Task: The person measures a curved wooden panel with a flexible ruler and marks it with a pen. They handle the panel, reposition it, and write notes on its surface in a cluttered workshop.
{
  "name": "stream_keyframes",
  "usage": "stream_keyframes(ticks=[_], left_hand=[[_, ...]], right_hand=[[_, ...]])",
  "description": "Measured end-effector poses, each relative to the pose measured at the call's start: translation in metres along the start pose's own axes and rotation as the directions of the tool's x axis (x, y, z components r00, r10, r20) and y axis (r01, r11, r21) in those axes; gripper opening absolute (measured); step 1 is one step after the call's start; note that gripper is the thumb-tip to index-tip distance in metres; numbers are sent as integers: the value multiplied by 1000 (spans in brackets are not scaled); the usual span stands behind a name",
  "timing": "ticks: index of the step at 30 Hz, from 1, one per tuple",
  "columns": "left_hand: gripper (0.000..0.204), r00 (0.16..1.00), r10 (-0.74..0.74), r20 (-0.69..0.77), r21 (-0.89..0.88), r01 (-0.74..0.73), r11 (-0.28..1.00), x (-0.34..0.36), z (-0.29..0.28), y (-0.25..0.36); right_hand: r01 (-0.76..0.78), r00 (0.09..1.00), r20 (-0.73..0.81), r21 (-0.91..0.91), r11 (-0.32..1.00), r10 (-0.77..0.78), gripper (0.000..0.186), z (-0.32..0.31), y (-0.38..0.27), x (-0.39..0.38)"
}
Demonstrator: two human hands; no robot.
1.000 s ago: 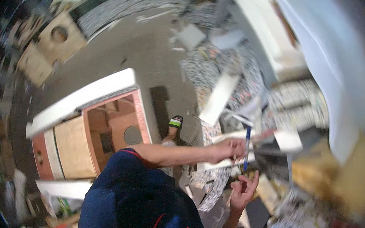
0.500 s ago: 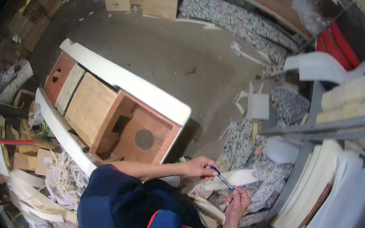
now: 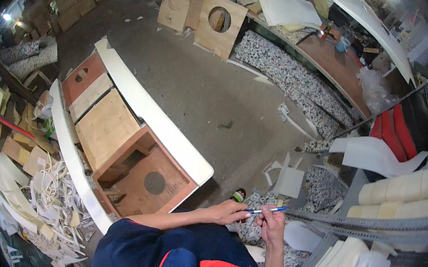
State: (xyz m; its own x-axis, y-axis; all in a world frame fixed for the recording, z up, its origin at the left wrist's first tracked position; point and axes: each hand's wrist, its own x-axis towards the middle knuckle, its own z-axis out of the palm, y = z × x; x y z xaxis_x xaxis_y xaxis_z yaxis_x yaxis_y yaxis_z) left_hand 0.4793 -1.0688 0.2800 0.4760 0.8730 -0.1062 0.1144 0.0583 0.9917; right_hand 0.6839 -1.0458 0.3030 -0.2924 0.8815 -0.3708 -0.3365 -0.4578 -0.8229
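A slim pen [image 3: 264, 211], pale in the barrel with a blue right end, lies nearly level between my two hands. My left hand [image 3: 230, 213] pinches its left end, fingers closed. Around its middle and towards the blue end, the fingertips of my right hand [image 3: 271, 228] are closed on it. The tip at the left is too small to make out. To the left of my hands stands a long wooden frame [image 3: 107, 133] with reddish and pale boards, an open box end and a round hole. White foam [image 3: 161, 121] covers its long sides.
White scraps and strips [image 3: 57, 194] are heaped at the left. Speckled foam slabs [image 3: 291, 79] lie under a bench at the back. A metal rack [image 3: 375, 222] with cream foam blocks [image 3: 401, 188] stands at the right. Cut boards with round holes [image 3: 219, 29] lean at the back.
My view has shifted, showing more of the back. The pen has swung from sloping down rightward to nearly level, its blue end now right. My right hand has risen to about my left hand's height.
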Motion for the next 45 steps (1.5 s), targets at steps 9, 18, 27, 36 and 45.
stream_keyframes(ticks=[9,18,27,36,45], left_hand=[[49,1000,-12,-13,10,12,1000,160,-39,12],[44,941,-4,-338,-51,-14,999,210,-169,38],[39,414,-302,-859,-279,117,953,151,-444,-61],[38,179,-201,-963,-126,359,925,170,-647,-77],[40,35,-369,-929,-291,547,785,185,-753,-160]], right_hand=[[13,996,88,-41,999,-9,11,-57,-99,135],[331,882,447,-367,869,-147,12,10,-163,327],[485,861,21,-332,809,-508,24,57,-299,616],[197,979,80,-593,781,-186,22,198,-202,800],[145,989,129,-706,693,-76,15,290,-155,1008]])
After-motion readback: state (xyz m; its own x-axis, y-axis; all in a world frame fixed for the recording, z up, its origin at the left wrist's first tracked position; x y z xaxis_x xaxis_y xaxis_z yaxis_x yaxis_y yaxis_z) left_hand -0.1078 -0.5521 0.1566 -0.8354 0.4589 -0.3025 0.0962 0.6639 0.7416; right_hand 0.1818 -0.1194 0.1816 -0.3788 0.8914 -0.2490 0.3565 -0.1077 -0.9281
